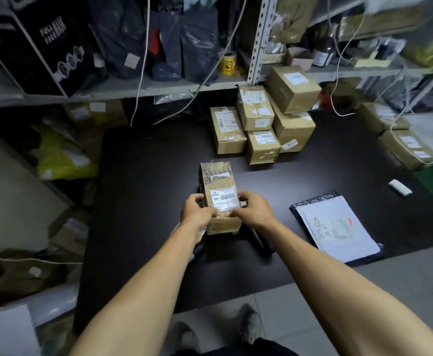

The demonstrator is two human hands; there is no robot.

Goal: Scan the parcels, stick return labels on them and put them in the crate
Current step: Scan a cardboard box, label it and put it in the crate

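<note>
A long brown cardboard parcel (218, 181) with a white barcode label on top lies on the black table (143, 176), pointing away from me. My left hand (197, 210) grips its near left side. My right hand (253, 209) grips the near right side, fingers curled over the label's edge. A stack of several brown parcels (264, 122) stands at the back of the table. A white poly mailer (336, 227) lies to the right on a dark one. The crate is not clearly in view.
Metal shelves (159, 86) behind the table hold dark bags and a yellow label roll (227, 62). White cables hang down over the back. More boxes (405, 147) sit at the right beside a green surface. A small white object (400, 187) lies right. My shoes show below the table edge.
</note>
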